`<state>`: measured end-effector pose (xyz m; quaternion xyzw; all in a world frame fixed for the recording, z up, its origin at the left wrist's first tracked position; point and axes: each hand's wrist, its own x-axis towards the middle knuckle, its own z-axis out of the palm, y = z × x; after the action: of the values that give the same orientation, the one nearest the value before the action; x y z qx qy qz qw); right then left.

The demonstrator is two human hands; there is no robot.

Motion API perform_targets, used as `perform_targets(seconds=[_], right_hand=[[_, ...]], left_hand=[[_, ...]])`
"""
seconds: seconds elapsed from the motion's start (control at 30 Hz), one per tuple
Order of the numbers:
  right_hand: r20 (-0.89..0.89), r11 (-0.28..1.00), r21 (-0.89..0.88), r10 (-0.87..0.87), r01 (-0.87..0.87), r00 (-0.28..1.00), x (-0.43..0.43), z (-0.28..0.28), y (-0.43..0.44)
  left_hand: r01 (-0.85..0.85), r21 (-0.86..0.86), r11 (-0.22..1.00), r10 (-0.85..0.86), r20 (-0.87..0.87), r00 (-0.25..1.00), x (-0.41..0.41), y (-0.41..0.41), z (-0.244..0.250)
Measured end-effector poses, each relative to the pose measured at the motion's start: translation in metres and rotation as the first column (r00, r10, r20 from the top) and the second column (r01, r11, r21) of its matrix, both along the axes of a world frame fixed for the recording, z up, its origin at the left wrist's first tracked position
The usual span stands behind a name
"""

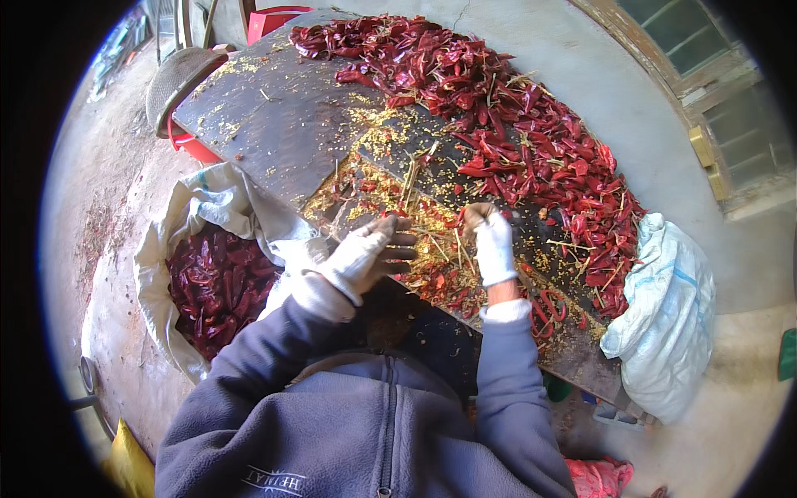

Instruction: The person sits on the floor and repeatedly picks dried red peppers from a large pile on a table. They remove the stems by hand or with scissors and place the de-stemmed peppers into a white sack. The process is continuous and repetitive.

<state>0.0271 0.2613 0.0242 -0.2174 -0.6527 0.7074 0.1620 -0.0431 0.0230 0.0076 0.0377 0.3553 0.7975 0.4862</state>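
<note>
My left hand, in a white glove with dark, soiled fingers, hovers over the near edge of the table. Its fingers are apart, and no held thing shows; the palm is partly hidden. To the right, my right hand wears a similar glove, with its fingertips pinched on a small red chilli piece. Beneath both hands spreads a litter of yellow seeds, stalks and red scraps. Beyond them, a long heap of dried red chillies curves along the table's far side. Red-handled scissors lie right of my right wrist.
An open white woven sack of dark red chillies stands at my left. Another pale woven sack hangs at the table's right end. A woven basket and a red container are by the dark tabletop's left edge.
</note>
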Motion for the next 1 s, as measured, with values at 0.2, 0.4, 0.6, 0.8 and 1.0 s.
perform_targets(seconds=[0.2, 0.4, 0.6, 0.8, 1.0], right_hand=[[0.129, 0.697, 0.68, 0.193, -0.228, 0.973, 0.027, 0.028, -0.018], [0.096, 0.176, 0.984, -0.392, -0.028, 0.915, -0.028, -0.028, 0.107], [0.372, 0.011, 0.918, -0.371, -0.396, 0.851, -0.06, -0.03, 0.119], [0.435, 0.153, 0.898, -0.177, -0.412, 0.883, -0.034, -0.016, 0.061], [0.088, 0.559, 0.829, -0.167, 0.021, 0.982, 0.017, -0.013, 0.052]], left_hand=[[0.037, 0.153, 0.988, -0.098, 0.419, 0.903, 0.028, 0.04, -0.039], [0.09, -0.086, 0.992, -0.044, 0.435, 0.9, 0.042, 0.03, -0.029], [0.122, -0.188, 0.975, -0.025, 0.448, 0.893, 0.043, 0.027, -0.031], [0.095, -0.208, 0.974, 0.005, 0.436, 0.9, 0.046, 0.026, -0.032], [0.111, -0.165, 0.98, -0.033, 0.413, 0.91, 0.048, 0.03, -0.037]])
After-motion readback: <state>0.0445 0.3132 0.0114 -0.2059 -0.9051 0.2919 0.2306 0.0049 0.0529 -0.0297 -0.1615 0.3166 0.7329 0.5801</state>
